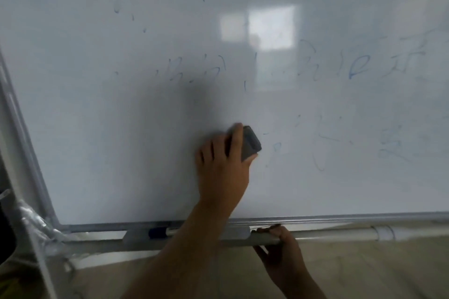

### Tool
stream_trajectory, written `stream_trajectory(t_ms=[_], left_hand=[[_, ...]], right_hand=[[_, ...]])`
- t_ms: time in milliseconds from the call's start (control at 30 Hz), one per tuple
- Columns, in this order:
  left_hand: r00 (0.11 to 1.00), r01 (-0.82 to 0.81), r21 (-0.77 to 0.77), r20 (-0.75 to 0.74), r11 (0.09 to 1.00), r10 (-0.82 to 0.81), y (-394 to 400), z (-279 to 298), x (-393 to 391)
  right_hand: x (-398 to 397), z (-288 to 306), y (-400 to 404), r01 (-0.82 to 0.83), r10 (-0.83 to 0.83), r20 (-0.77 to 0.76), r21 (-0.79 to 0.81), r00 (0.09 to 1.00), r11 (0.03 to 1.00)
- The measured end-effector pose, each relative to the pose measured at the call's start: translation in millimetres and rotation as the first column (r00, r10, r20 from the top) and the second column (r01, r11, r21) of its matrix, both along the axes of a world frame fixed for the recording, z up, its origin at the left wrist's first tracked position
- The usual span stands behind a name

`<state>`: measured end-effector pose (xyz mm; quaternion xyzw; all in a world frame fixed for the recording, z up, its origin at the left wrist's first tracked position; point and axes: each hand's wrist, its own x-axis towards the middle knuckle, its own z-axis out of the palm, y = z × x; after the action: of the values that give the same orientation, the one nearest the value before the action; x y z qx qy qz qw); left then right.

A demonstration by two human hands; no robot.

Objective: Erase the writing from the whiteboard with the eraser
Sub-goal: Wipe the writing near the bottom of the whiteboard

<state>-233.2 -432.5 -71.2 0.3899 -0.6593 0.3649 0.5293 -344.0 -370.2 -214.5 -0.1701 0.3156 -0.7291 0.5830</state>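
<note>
The left hand (222, 172) grips the eraser (251, 143) against the whiteboard (97, 128) at centre frame, fingers (237, 138) curled over its back, thumb apparently underneath. The eraser juts to the right of the fingertips. Faint blue writing (352, 65) remains across the upper and right parts of the frame, so the wiping looks well along but unfinished. To do it well, keep the pad flat and firm and sweep in overlapping passes rightward. The right hand (279, 245) wraps its fingers round the stand's bar (340, 235) at lower right, steadying the board.
</note>
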Motion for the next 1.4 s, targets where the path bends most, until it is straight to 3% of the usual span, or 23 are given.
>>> stream_trajectory(t_ms=[67, 100, 167, 233, 300, 433, 500, 600, 700, 767, 867, 933, 1000, 1100, 1133, 1167, 1300, 1333, 1400], left_hand=[[0.98, -0.011, 0.039, -0.198, 0.999, 0.018, 2, 11, -1], [0.981, -0.017, 0.035, -0.19, 0.999, 0.023, 4, 9, -4], [0.999, 0.014, -0.009, 0.043, 1.0, -0.013, 7, -10, -10], [0.958, 0.066, -0.038, 0.282, 0.997, -0.053, 9, -33, -9], [0.949, 0.058, -0.031, 0.313, 0.998, -0.046, 9, -41, -5], [0.997, -0.031, 0.025, -0.077, 0.999, 0.032, 6, -8, -2], [0.982, -0.048, 0.028, -0.183, 0.998, 0.052, 3, -1, 1], [0.999, -0.004, 0.005, 0.052, 1.0, 0.004, 7, -33, -1], [0.949, 0.062, 0.015, 0.309, 0.998, -0.063, 13, -65, -3], [0.969, 0.031, 0.005, 0.245, 1.0, -0.031, 14, -55, -4], [0.998, -0.05, 0.027, -0.048, 0.998, 0.052, 11, -15, -5], [0.989, -0.06, 0.028, -0.137, 0.998, 0.063, 9, -8, -6], [0.999, -0.005, 0.043, -0.031, 0.999, 0.006, 12, -27, -10], [0.965, 0.051, 0.019, 0.258, 0.998, -0.055, 19, -61, -14], [0.958, 0.049, 0.005, 0.282, 0.999, -0.049, 18, -57, -12], [0.969, 0.037, -0.008, 0.243, 0.999, -0.034, 17, -46, -12], [0.989, -0.043, 0.029, -0.143, 0.999, 0.046, 13, 15, -14], [0.983, -0.049, 0.031, -0.175, 0.998, 0.053, 13, 17, -17], [0.997, -0.003, 0.044, -0.072, 0.999, 0.006, 20, -4, -25]], right_hand=[[0, 3, 0, -0.015, 0.015, 0.007, -0.033, 1.0, 0.999], [-1, 0, -1, -0.012, 0.012, 0.001, -0.034, 1.0, 0.999], [-3, -3, -2, -0.015, 0.015, -0.012, -0.051, 1.0, 0.999], [-4, -4, -3, -0.009, 0.008, -0.007, -0.05, 1.0, 0.999], [-2, -5, -2, -0.024, 0.023, -0.003, -0.04, 1.0, 0.999], [-3, -7, -2, -0.041, 0.042, 0.006, -0.058, 0.999, 0.997], [-5, -8, -3, -0.039, 0.039, 0.0, -0.075, 0.999, 0.996], [-5, -9, -3, -0.027, 0.027, 0.009, -0.058, 1.0, 0.998], [-5, -9, -3, -0.022, 0.022, 0.008, -0.05, 1.0, 0.999], [-3, -8, -3, -0.028, 0.029, 0.014, -0.051, 0.999, 0.998], [-3, -7, -2, -0.034, 0.035, 0.018, -0.046, 0.999, 0.998], [-4, -7, -1, -0.032, 0.032, 0.01, -0.046, 0.999, 0.998], [-6, -8, -1, -0.028, 0.028, 0.008, -0.041, 1.0, 0.999], [-5, -7, -1, -0.036, 0.036, 0.009, -0.046, 0.999, 0.998], [-5, -7, 0, -0.04, 0.04, 0.007, -0.052, 0.999, 0.998], [-4, -7, -1, -0.042, 0.042, 0.008, -0.055, 0.999, 0.998], [-5, -7, 1, -0.041, 0.041, 0.004, -0.049, 0.999, 0.998], [-5, -7, 2, -0.035, 0.036, 0.005, -0.044, 0.999, 0.998], [-6, -8, 3, -0.029, 0.029, 0.011, -0.034, 1.0, 0.999]])
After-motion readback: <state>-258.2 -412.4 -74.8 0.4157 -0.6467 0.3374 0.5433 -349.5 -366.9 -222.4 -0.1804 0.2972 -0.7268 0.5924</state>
